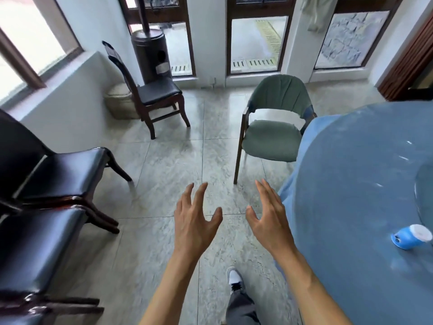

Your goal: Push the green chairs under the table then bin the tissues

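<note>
Green chair (pixel 271 137) stands beyond both hands' spread, empty fingers (pixel 201 193), untouched, beside table (pixel 351 184).

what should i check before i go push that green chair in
1. Both hands free: ok. The left hand and right hand are open and hold nothing.
2. Green chair upright, standing on the floor: ok.
3. Chair tucked under the table: not ok. Its seat stands clear of the blue cloth edge.
4. Hands on the chair: not ok. Both hover short of it, above the floor.
5. Path to the chair: ok. Bare tiles lie between; the black chair stands off to the left.
6. Tissues located: cannot tell. Only a blue and white container shows clearly on the table.
</note>
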Tool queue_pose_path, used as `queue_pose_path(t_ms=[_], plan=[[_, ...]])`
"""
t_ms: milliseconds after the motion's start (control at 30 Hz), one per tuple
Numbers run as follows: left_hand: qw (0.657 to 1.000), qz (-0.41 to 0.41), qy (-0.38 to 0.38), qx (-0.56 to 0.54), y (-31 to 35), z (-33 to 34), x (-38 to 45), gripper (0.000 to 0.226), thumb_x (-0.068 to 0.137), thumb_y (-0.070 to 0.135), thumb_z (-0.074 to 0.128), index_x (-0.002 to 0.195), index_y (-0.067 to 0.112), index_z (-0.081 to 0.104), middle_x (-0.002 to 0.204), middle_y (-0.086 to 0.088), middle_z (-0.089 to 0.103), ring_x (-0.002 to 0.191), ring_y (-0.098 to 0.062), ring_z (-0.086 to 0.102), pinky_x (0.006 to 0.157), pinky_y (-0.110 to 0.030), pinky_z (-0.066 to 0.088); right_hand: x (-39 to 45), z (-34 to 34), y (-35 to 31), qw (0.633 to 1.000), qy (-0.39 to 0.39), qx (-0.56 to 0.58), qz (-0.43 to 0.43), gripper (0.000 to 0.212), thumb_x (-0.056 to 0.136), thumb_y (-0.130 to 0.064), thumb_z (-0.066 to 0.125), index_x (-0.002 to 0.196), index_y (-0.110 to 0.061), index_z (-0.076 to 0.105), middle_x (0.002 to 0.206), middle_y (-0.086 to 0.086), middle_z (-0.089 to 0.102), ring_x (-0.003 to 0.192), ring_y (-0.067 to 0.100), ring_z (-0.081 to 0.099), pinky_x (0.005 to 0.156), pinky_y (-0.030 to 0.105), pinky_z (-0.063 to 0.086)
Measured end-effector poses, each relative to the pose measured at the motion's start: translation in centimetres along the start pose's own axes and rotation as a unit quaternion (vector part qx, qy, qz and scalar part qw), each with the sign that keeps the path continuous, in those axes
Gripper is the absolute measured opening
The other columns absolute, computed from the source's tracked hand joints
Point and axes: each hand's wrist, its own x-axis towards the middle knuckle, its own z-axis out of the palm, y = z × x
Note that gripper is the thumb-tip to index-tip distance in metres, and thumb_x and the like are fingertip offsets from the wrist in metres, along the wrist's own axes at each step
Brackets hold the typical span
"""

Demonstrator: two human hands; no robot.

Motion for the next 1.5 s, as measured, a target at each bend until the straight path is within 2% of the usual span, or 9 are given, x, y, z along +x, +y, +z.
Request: queue_pose_path(t_ms=[200, 433, 600, 700, 967, 1100, 1267, 1367, 1500], plan=[[1.0, -0.029, -0.001, 0.0, 0.3, 3.0, 12.1, 0.068, 0.085, 0.05, 0.06, 0.146, 0.04, 0.032, 0.158, -0.003, 0.029, 0.14, -0.025, 0.033, 0.11, -0.05, 0.036, 13.5, 1.7, 2.3, 1.0, -0.011, 0.017, 0.009, 0.061, 0.092, -0.021, 0.058, 0.149, -0.011, 0.036, 0.159, 0.008, 0.03, 0.146, 0.025, 0.026, 0.118, 0.042, 0.025], [0.999, -0.045, 0.006, -0.001, -0.2, 5.2, 24.0, 0.069, 0.085, 0.05, 0.06, 0.146, 0.042, 0.03, 0.159, -0.001, 0.028, 0.141, -0.022, 0.03, 0.112, -0.048, 0.035, 26.2, 4.1, 3.2, 1.0, -0.015, 0.017, -0.017, 0.061, 0.091, -0.021, 0.059, 0.147, -0.012, 0.037, 0.158, 0.008, 0.032, 0.145, 0.024, 0.029, 0.116, 0.044, 0.031], [0.999, -0.047, 0.005, -0.002, -2.7, 6.6, 32.7, 0.068, 0.085, 0.051, 0.06, 0.145, 0.042, 0.031, 0.158, 0.0, 0.029, 0.14, -0.022, 0.032, 0.11, -0.049, 0.036, 34.5, 6.9, 3.8, 1.0, -0.014, 0.001, -0.023, 0.058, 0.093, -0.025, 0.056, 0.147, -0.014, 0.038, 0.158, 0.008, 0.031, 0.144, 0.022, 0.027, 0.113, 0.032, 0.022], [0.999, -0.038, 0.002, -0.001, -4.8, 7.2, 38.6, 0.068, 0.085, 0.05, 0.061, 0.145, 0.041, 0.031, 0.158, 0.001, 0.029, 0.138, -0.024, 0.036, 0.109, -0.048, 0.037, 40.0, 9.2, 3.6, 1.0, -0.009, -0.002, -0.024, 0.059, 0.093, -0.026, 0.055, 0.147, -0.013, 0.036, 0.156, 0.007, 0.034, 0.143, 0.021, 0.027, 0.113, 0.032, 0.024], [0.999, -0.007, -0.015, -0.034, -9.6, 6.5, 56.3, 0.068, 0.086, 0.05, 0.062, 0.146, 0.044, 0.03, 0.158, 0.002, 0.029, 0.141, -0.023, 0.032, 0.111, -0.048, 0.036, 56.3, 14.9, 0.0, 1.0, 0.021, -0.014, -0.011, 0.062, 0.091, -0.027, 0.055, 0.148, -0.013, 0.035, 0.153, 0.008, 0.038, 0.142, 0.021, 0.029, 0.116, 0.043, 0.032], [0.999, 0.02, -0.011, -0.028, -10.9, 6.1, 64.5, 0.069, 0.086, 0.044, 0.067, 0.147, 0.037, 0.035, 0.156, -0.003, 0.032, 0.141, -0.025, 0.034, 0.11, -0.049, 0.037, 63.3, 16.8, -1.3, 0.999, 0.036, -0.022, -0.005, 0.061, 0.091, -0.031, 0.051, 0.147, -0.014, 0.036, 0.153, 0.006, 0.038, 0.142, 0.02, 0.029, 0.116, 0.04, 0.03], [0.999, 0.035, -0.021, -0.029, -11.8, 7.0, 72.9, 0.069, 0.087, 0.047, 0.063, 0.147, 0.039, 0.031, 0.158, -0.003, 0.031, 0.142, -0.024, 0.032, 0.11, -0.049, 0.038, 70.9, 18.6, -1.4, 0.999, 0.047, -0.026, 0.003, 0.062, 0.089, -0.039, 0.044, 0.147, -0.017, 0.035, 0.153, 0.004, 0.036, 0.142, 0.018, 0.029, 0.114, 0.035, 0.028], [0.998, 0.039, -0.033, -0.038, -12.1, 8.2, 77.5, 0.069, 0.087, 0.048, 0.062, 0.147, 0.042, 0.028, 0.158, -0.001, 0.028, 0.144, -0.022, 0.028, 0.113, -0.046, 0.034, 75.4, 19.8, -0.8, 0.998, 0.049, -0.036, 0.008, 0.061, 0.09, -0.035, 0.048, 0.146, -0.016, 0.037, 0.153, 0.003, 0.037, 0.141, 0.018, 0.03, 0.112, 0.024, 0.017], [0.997, 0.052, -0.036, -0.036, -12.5, 10.2, 83.5, 0.067, 0.086, 0.05, 0.06, 0.145, 0.043, 0.029, 0.158, 0.0, 0.028, 0.143, -0.02, 0.028, 0.111, -0.043, 0.031, 81.2, 21.3, 0.4, 0.998, 0.045, -0.033, 0.011, 0.06, 0.092, -0.029, 0.054, 0.148, -0.019, 0.034, 0.154, 0.003, 0.034, 0.142, 0.018, 0.03, 0.112, 0.031, 0.027]])
